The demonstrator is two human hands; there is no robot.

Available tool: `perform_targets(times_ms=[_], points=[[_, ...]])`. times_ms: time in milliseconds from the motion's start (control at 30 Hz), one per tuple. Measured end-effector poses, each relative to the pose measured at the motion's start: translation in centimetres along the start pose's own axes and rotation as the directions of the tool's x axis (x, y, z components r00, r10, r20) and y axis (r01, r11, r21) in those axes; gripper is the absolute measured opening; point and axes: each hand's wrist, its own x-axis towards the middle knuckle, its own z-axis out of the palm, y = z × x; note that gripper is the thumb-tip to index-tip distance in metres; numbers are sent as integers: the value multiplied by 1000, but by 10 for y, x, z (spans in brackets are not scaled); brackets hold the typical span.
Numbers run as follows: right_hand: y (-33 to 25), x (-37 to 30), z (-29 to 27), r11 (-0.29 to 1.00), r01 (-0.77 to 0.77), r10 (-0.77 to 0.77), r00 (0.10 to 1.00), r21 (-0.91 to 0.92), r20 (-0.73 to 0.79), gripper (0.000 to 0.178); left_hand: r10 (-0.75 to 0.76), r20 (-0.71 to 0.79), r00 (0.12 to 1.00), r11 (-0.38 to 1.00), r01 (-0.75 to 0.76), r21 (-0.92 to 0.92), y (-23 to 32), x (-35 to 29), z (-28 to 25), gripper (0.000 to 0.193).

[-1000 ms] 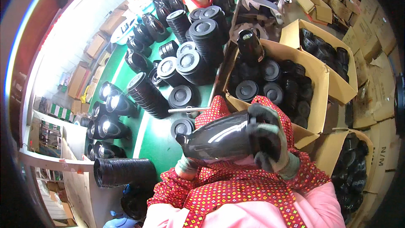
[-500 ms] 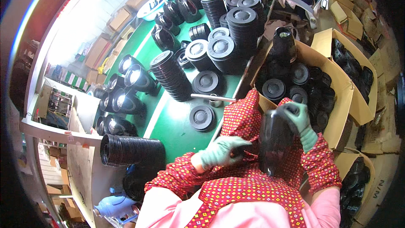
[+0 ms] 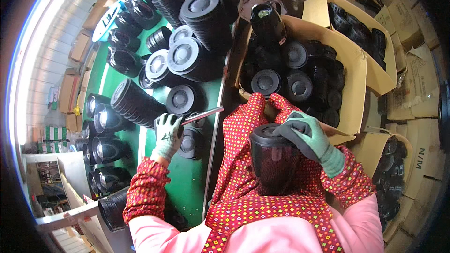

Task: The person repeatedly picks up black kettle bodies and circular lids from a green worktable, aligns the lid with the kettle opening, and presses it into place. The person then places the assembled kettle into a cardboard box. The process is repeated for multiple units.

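Note:
My right hand (image 3: 308,137), in a green and grey glove, grips the top of a dark translucent plastic jug (image 3: 274,159) that stands upright on my lap over the red patterned apron. My left hand (image 3: 168,133), in a pale green glove, reaches out over the green table (image 3: 190,192) and closes on a thin metal rod (image 3: 202,115). The rod lies just above a flat black lid (image 3: 190,143) and below another round black lid (image 3: 182,99).
Stacks of black lids (image 3: 206,11) and rows of dark jugs (image 3: 105,147) cover the green table. An open cardboard box (image 3: 354,65) ahead holds several black jugs and lids. More cartons (image 3: 417,98) stand at the right.
The jug has been turned from lying across my lap to upright, now held by my right hand alone. My left hand left the jug and reached out to the metal rod.

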Motion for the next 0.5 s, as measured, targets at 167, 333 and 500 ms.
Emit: perform_targets(times_ms=[167,333,500], points=[[-56,53,-18,991,82,-56,973,-110,222,25,-206,98,974,928,226,-297,48,3,-72,57],[-62,117,-3,543,632,-519,770,-553,370,42,-160,29,987,878,156,-452,110,71,-135,61],[-23,142,-11,743,561,-378,802,-366,462,33,54,-46,997,734,-71,-675,136,130,-171,72]])
